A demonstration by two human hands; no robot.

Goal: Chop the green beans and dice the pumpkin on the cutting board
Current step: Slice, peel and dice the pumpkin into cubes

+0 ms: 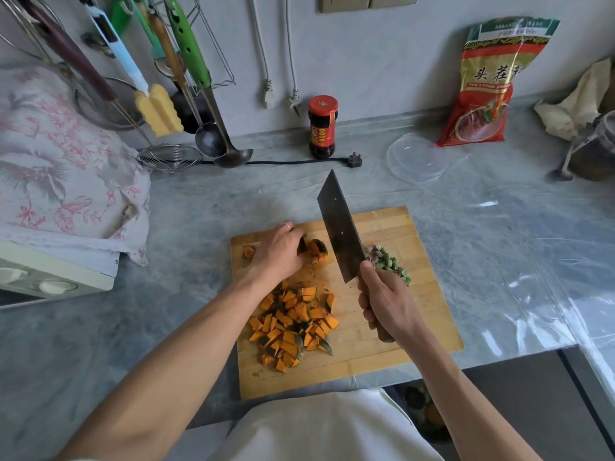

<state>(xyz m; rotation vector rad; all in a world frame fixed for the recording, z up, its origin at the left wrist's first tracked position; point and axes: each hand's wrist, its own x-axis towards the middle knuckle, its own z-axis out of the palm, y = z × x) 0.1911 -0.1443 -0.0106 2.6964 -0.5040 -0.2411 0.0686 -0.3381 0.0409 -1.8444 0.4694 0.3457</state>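
You are pinning the last uncut wedge of orange pumpkin with its dark green rind [316, 250] under your left hand [278, 252], whose fingers are curling over the wedge's near-left part and pressing it down onto the pale wooden cutting board [392, 227]; the wedge is sticking out just to the right of those fingertips, and that exposed end is what the coming cut turns on. Your right hand [387, 302] is wrapping fully round the brown handle of the broad dark steel cleaver [339, 231], and the blade is standing raised and tilted, its long axis running away from you and slightly left, its edge hanging just right of the wedge and apart from it. The left fingers are therefore lying on the far side of the wedge from the blade, with only the bare pumpkin end between them. The heap of diced orange pumpkin cubes [294, 322] is lying nearer you than both hands, between your forearms, and the small pile of chopped green bean pieces [387, 261] is sitting just beyond your right knuckles, partly hidden by the blade. Judging from this, the beans look finished and the dicing looks nearly done.
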